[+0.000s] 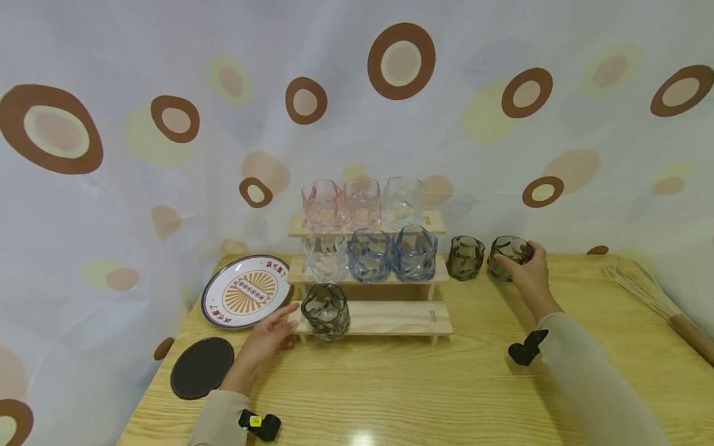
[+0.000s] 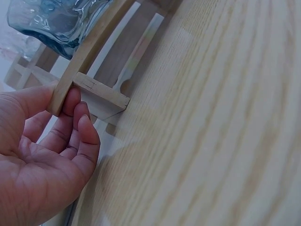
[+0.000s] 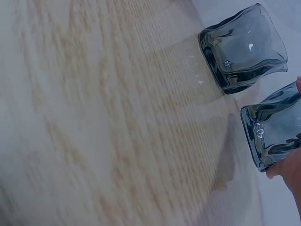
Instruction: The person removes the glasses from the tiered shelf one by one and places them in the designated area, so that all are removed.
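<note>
My left hand [image 1: 266,341] pinches the left end of the lowest step of a wooden tiered rack [image 1: 390,317]; the left wrist view shows thumb above the board [image 2: 70,80] and fingers curled beneath. A dark grey glass [image 1: 326,313] stands on that step, close to my fingertips. At the right, my right hand [image 1: 530,272] grips another dark grey glass [image 1: 509,248], thumb on one side and fingers on the other. A third grey glass [image 1: 465,259] stands on the table just left of it, apart from it in the right wrist view.
Blue glasses [image 1: 415,254] and a clear one [image 1: 326,259] fill the middle step; pink glasses [image 1: 322,204] and a clear glass [image 1: 404,203] stand on top. A patterned plate [image 1: 248,291] and black round mat [image 1: 202,368] lie left. A whisk [image 1: 669,310] lies far right. Behind hangs a patterned cloth [image 1: 357,142].
</note>
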A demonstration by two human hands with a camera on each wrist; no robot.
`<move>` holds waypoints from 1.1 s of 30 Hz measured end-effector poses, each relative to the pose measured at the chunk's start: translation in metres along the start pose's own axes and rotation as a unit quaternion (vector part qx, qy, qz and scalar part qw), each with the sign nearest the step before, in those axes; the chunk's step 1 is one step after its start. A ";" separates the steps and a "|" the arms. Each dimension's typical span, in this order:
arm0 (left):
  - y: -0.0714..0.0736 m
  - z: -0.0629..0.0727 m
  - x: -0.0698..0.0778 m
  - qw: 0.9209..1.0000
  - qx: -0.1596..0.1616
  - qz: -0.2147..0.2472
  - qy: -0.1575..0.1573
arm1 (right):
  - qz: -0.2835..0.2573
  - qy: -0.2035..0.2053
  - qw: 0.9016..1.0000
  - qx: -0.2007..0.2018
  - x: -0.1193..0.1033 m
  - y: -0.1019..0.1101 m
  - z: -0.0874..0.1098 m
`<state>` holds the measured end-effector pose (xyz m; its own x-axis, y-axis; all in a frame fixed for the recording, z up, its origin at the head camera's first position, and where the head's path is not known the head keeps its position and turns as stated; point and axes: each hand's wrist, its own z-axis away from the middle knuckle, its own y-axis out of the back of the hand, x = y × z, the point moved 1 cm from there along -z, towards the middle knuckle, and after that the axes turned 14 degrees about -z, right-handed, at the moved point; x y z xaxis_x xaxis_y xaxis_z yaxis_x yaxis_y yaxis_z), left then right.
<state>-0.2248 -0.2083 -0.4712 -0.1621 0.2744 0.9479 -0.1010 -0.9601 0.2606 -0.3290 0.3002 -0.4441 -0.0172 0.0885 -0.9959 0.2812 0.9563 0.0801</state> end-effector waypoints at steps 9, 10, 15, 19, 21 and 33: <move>-0.001 0.000 0.001 1.000 -0.003 -0.003 0.002 | 0.001 0.012 1.000 -0.004 0.003 -0.002 -0.006; -0.001 0.000 0.001 1.000 -0.003 -0.003 0.002 | 0.002 0.012 1.000 -0.005 0.004 -0.002 -0.006; 0.000 -0.001 0.000 1.000 -0.004 -0.008 -0.002 | 0.007 0.014 1.000 -0.017 0.006 -0.004 -0.008; 0.001 -0.002 -0.001 1.000 -0.006 -0.011 -0.005 | 0.005 0.016 0.999 -0.028 0.009 -0.005 -0.008; 0.001 -0.002 -0.001 1.000 -0.008 -0.011 -0.004 | 0.005 0.017 0.999 -0.028 0.011 -0.006 -0.008; 0.001 0.000 0.002 1.000 -0.012 -0.009 -0.005 | 0.002 0.011 1.000 -0.015 0.014 -0.011 -0.005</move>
<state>-0.2249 -0.2091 -0.4689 -0.1505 0.2913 0.9447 -0.1282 -0.9533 0.2735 -0.3372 0.2927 -0.4590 -0.0377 0.0992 -0.9944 0.2525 0.9637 0.0866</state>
